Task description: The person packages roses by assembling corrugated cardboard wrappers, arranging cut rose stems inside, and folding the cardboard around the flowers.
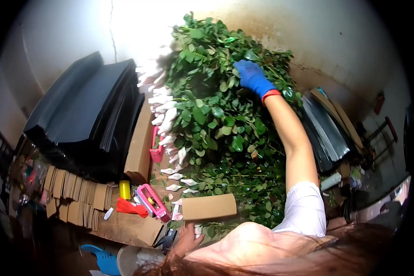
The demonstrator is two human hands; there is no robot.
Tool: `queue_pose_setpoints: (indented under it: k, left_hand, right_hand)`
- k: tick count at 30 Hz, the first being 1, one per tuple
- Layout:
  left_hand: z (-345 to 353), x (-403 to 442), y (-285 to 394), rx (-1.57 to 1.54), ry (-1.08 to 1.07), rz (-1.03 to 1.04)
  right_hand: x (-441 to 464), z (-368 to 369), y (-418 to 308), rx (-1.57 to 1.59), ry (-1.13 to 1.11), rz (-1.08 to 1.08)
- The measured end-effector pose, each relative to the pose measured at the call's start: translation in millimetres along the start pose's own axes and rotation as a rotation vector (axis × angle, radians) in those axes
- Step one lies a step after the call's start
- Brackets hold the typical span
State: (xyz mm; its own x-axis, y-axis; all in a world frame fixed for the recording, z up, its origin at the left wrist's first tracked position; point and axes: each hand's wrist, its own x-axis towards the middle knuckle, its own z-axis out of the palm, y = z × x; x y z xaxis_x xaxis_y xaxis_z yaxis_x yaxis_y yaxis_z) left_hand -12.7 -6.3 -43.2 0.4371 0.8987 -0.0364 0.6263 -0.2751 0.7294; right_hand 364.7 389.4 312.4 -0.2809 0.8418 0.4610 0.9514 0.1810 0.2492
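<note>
A large heap of leafy green stems lies across the table, with buds in white sleeves along its left side. My right hand, in a blue glove with a red cuff, reaches into the upper part of the heap; its fingertips are partly hidden among leaves. At the bottom, my left hand is bare, its fingers apart beside a white-sleeved bud. Just above it rests a roll of corrugated cardboard.
Black sheets are stacked at the left, cardboard pieces below them. A pink tool, a red item and a yellow roll lie nearby. More dark sheets lean at the right. A blue object is at lower left.
</note>
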Motion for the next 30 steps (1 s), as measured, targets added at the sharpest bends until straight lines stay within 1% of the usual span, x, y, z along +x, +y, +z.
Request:
queue_pose_setpoints:
  k: [2,3,4,5,6,8,10,12,14,15,16,18,19,20,21,22,23,24,25,26,28,29,30]
  left_hand:
    - [26.5,-3.3,-15.5,0.011,0.036,-0.041]
    - [30.2,-4.1,-21.7,0.005,0.032,-0.041]
    - [31.3,-4.5,-25.0,0.000,0.028,-0.041]
    - [29.5,0.2,-30.2,-0.021,0.004,-0.018]
    - [22.0,1.9,-23.4,0.048,-0.020,-0.016]
    - [13.8,4.3,-17.3,0.139,-0.098,-0.037]
    - [11.1,5.8,-13.3,0.137,-0.046,0.001]
    - [10.9,6.5,-14.7,0.094,-0.060,0.032]
    - [14.7,8.2,-22.8,0.012,-0.057,0.083]
    - [15.5,8.3,-25.3,0.046,-0.062,0.112]
    - [15.3,8.8,-25.6,0.047,-0.088,0.092]
    - [15.2,10.0,-24.8,-0.009,-0.084,0.086]
    - [16.3,10.6,-25.1,-0.047,-0.085,0.078]
    - [14.1,7.8,-19.8,-0.061,-0.069,0.058]
    - [14.2,7.8,-18.7,-0.061,-0.079,0.053]
    - [14.4,6.9,-20.6,-0.057,-0.090,0.051]
    - [15.6,7.2,-22.7,-0.015,-0.052,0.090]
    - [17.3,6.2,-23.5,0.022,-0.014,0.130]
    - [16.3,5.3,-21.0,0.023,-0.031,0.098]
    - [18.4,4.6,-25.1,0.005,-0.059,0.076]
    - [16.1,3.9,-19.9,-0.087,-0.086,-0.019]
    - [14.4,3.9,-15.2,-0.118,-0.077,-0.038]
    - [15.9,4.0,-16.4,-0.129,-0.063,-0.030]
  right_hand:
    - [-22.1,14.5,-3.7,0.063,0.144,0.021]
    - [-39.2,7.6,-16.4,0.112,0.171,0.018]
    - [-51.1,6.0,-24.3,0.054,0.206,-0.021]
    - [-61.9,2.1,-31.4,-0.001,0.164,-0.032]
    - [-74.6,-6.5,-42.2,-0.052,0.116,-0.042]
    - [-98.1,-13.1,-55.4,-0.094,0.102,-0.075]
    - [-124.2,-20.9,-70.3,-0.100,0.090,-0.094]
    - [-157.1,-28.1,-92.0,-0.073,0.079,-0.101]
    - [-186.3,-23.4,-113.1,0.033,-0.075,-0.010]
    - [-203.4,-7.0,-117.0,0.077,-0.053,-0.037]
    - [-216.4,-10.7,-129.4,0.037,-0.141,-0.004]
    - [-244.6,27.4,-141.7,-0.084,-0.266,0.021]
    - [-271.3,66.0,-143.9,0.009,-0.143,0.050]
    - [-318.5,137.4,-148.3,-0.126,-0.186,0.156]
    - [-354.2,183.2,-154.1,0.441,-0.092,0.573]
    - [-377.1,181.4,-154.8,0.517,-0.206,0.610]
    - [-399.8,179.1,-155.7,0.584,-0.322,0.650]
    - [-417.3,154.5,-146.8,0.160,-0.632,0.274]
    - [-438.4,156.3,-138.1,0.246,-0.863,0.296]
    - [-452.4,141.1,-136.0,0.226,-0.955,0.262]
    - [-466.3,108.8,-125.7,0.269,-0.920,0.139]
    - [-475.1,100.3,-120.4,0.280,-0.841,0.149]
    - [-472.4,83.1,-115.6,0.352,-0.895,0.207]
